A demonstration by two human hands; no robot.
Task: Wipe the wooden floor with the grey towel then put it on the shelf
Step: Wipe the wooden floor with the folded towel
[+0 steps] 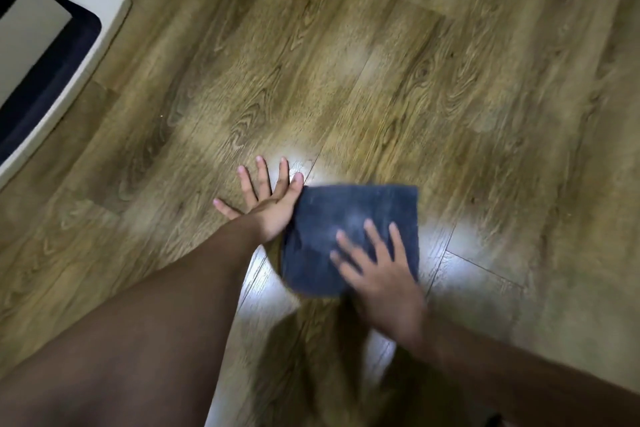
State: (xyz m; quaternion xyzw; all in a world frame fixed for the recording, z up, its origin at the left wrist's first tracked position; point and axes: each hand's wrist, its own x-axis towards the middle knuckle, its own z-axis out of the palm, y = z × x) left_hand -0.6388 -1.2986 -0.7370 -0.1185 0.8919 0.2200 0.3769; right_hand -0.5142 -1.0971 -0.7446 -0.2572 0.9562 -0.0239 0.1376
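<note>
The grey towel (pixel 346 218), folded into a rough square, lies flat on the wooden floor (pixel 381 80) in the lower middle of the view. My right hand (pixel 377 270) presses flat on the towel's near right part, fingers spread and blurred by motion. My left hand (pixel 266 198) rests palm down on the bare floor, fingers apart, touching the towel's left edge. It holds nothing. No shelf shows in this view.
A white-framed piece of furniture (pixel 100 24) with a dark blue inner band stands at the upper left corner. Bright light glare lies on the planks around the towel. Wooden floor stretches to the right and far side.
</note>
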